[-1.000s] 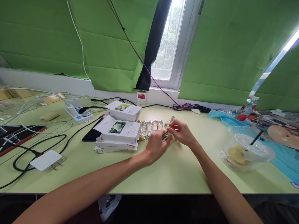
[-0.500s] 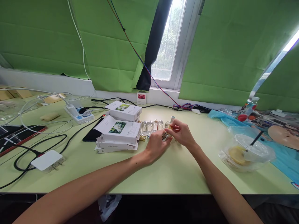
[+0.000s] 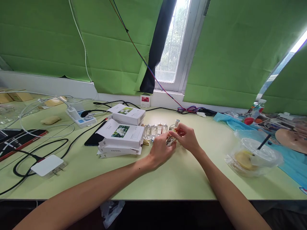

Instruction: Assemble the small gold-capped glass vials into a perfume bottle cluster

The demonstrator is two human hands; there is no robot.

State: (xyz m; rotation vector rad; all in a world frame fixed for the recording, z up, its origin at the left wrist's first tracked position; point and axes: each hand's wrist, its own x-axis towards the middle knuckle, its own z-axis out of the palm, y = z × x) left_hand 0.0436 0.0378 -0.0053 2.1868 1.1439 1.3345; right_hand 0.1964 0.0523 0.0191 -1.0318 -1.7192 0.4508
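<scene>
My left hand is closed around a small glass bottle, most of which the fingers hide. Right beside it, my right hand pinches something gold-coloured and small at the bottle's upper end; its shape is hard to make out. Behind the hands stands a round glass bottle with a silver cap. A row of small clear glass bottles lies between my hands and the white boxes. The stacked white boxes with flower pictures are left of my left hand, the top one with its flap open.
A dark phone lies partly under the boxes. Chargers, cables and a power strip cover the left side. On the right are a lidded plastic cup with a straw and blue plastic. Another person's hand shows at the right edge.
Both my hands stay together in nearly the same place, with only slight finger movement. Another person's hand has come into view at the far right.
</scene>
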